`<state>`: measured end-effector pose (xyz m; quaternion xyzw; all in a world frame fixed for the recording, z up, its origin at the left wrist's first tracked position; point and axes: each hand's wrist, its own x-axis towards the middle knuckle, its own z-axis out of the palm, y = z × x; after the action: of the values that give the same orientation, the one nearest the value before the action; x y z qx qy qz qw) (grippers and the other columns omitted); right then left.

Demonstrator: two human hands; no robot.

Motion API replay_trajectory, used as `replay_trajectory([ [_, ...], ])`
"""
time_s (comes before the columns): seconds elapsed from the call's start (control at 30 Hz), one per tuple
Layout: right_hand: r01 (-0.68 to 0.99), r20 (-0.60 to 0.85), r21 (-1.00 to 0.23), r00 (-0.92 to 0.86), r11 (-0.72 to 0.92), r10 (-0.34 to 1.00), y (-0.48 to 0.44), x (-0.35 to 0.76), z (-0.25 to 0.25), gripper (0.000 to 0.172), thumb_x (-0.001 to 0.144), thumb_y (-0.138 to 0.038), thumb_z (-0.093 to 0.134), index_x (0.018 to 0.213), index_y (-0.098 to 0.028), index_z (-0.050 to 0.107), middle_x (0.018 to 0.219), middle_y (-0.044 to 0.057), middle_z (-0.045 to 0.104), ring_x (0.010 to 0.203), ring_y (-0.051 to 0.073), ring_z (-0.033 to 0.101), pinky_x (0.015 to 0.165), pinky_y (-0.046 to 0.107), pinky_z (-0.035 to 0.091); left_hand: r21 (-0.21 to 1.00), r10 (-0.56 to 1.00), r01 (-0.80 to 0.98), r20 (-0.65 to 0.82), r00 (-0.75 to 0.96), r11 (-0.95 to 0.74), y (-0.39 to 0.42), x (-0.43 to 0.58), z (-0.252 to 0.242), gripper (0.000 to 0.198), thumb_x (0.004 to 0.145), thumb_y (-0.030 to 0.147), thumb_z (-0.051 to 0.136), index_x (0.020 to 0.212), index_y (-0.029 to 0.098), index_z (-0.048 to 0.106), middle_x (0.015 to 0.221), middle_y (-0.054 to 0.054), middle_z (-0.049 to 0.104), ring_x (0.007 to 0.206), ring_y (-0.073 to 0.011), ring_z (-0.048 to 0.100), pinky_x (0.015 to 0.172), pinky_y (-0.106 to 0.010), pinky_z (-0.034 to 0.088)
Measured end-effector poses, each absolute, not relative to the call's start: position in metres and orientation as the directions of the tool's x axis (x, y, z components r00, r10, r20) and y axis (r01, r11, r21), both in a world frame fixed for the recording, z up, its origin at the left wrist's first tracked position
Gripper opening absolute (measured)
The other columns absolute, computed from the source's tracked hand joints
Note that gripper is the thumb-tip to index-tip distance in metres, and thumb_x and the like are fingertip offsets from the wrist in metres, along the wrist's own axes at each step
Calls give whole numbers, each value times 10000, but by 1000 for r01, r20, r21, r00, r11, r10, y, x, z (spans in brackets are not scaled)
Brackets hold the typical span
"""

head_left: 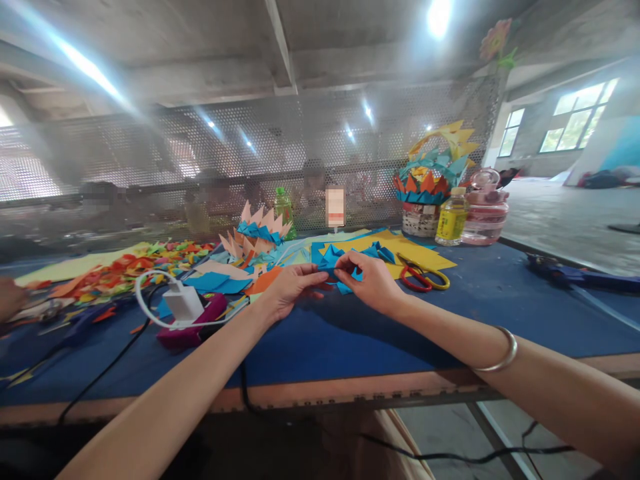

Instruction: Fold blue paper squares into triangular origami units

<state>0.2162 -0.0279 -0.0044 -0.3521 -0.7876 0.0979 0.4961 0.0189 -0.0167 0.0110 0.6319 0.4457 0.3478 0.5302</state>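
Note:
Between both hands is a small folded piece of blue paper (330,256), held just above the front middle of the table. My left hand (290,288) pinches its left side with thumb and fingers. On the other side, my right hand (371,280) grips it between closed fingertips; a bracelet circles that wrist. Behind the hands lie yellow paper sheets (425,253) and more folded blue paper (380,252). Scissors (423,275) with red and yellow handles rest to the right of my right hand.
A magenta power strip (193,327) with a white charger (184,303) and cables stands left. Colourful paper scraps (125,270) and a peach-and-blue paper crown (260,227) lie behind. Bottles (451,219), a basket (420,219) and a glue gun (575,270) are right. Another person's hand (10,300) shows far left.

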Motion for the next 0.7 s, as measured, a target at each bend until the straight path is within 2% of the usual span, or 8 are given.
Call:
replay_trajectory([
  [0.3,426,778,-433,-267,794,568,-22,217,-9,127,856,-142,621,912,-193,723,813,32,723,749,168,650,706,279,500,987,940,161,-73,332,20,-18,20,13,245,966,299,629,1155,145,622,1134,-77,653,950,-208,664,806,-393,579],
  [0.7,435,843,-226,-360,872,399,-19,221,-11,237,905,-137,603,971,-252,798,889,50,735,808,181,668,748,306,526,995,930,86,-72,360,44,-17,17,12,222,967,298,628,1124,140,631,1096,-70,662,915,-195,669,779,-372,583],
])
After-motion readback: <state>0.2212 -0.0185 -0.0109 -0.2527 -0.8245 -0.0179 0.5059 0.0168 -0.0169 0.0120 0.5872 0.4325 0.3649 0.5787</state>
